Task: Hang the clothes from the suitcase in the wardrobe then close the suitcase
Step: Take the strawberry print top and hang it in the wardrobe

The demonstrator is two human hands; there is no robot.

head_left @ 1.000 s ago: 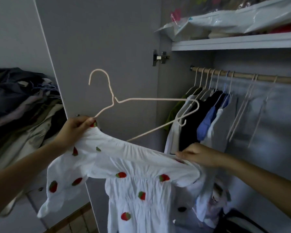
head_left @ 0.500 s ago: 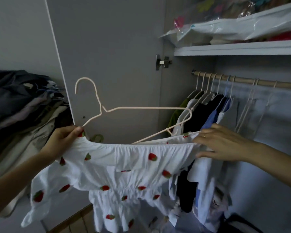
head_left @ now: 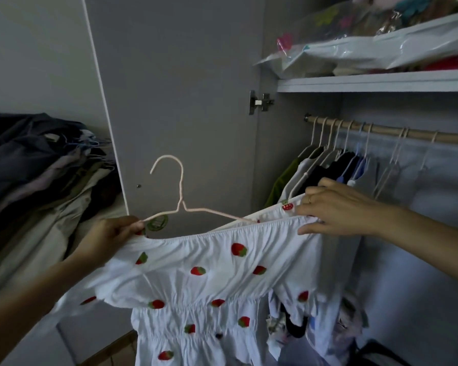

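Observation:
A white dress (head_left: 196, 262) printed with red strawberries hangs stretched between my hands in front of the open wardrobe. A pale pink wire hanger (head_left: 181, 196) sits inside its neckline, hook upright. My left hand (head_left: 111, 235) pinches the hanger's left end together with the dress shoulder. My right hand (head_left: 336, 210) holds the right edge of the neckline, thumb under the fabric and fingers over it. The wooden wardrobe rail (head_left: 397, 132) runs behind my right hand. The suitcase is out of view.
Several garments on hangers (head_left: 331, 167) crowd the rail's left end, with bare hangers (head_left: 397, 165) further right. The open wardrobe door (head_left: 175, 88) stands behind the dress. A shelf (head_left: 376, 80) above carries plastic bags. A heap of clothes (head_left: 37, 165) lies at left.
The hanger has sunk into the neckline and its hook now stands upright. My right hand rose and pulled the neckline's right edge out over the hanger's end.

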